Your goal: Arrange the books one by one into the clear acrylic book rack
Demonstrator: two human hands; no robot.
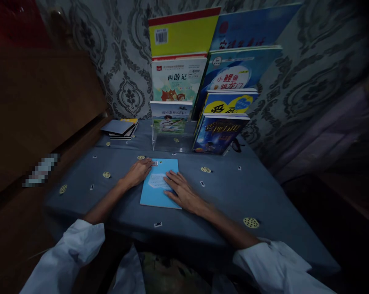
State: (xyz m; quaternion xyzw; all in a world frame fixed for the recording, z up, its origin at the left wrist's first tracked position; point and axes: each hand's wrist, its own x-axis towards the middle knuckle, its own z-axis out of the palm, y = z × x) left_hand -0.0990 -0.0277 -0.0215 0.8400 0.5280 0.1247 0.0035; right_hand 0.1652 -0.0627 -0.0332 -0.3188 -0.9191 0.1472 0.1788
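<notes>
A light-blue book [158, 196] lies flat on the cloth-covered table in front of me, with a barcode near its top left corner and a pale text patch in its middle. My left hand [139, 170] rests at the book's upper left edge, fingertips touching it close to the barcode. On the right half of the cover lies my right hand [184, 192], flat with its fingers spread. Neither hand lifts the book.
Behind the book stands a clear acrylic rack [173, 143] with several upright books, including a white one [178, 79] and a dark-blue one [219, 132]. A small book stack [121, 128] lies at the back left. Brown wooden furniture [43, 110] borders the table's left side.
</notes>
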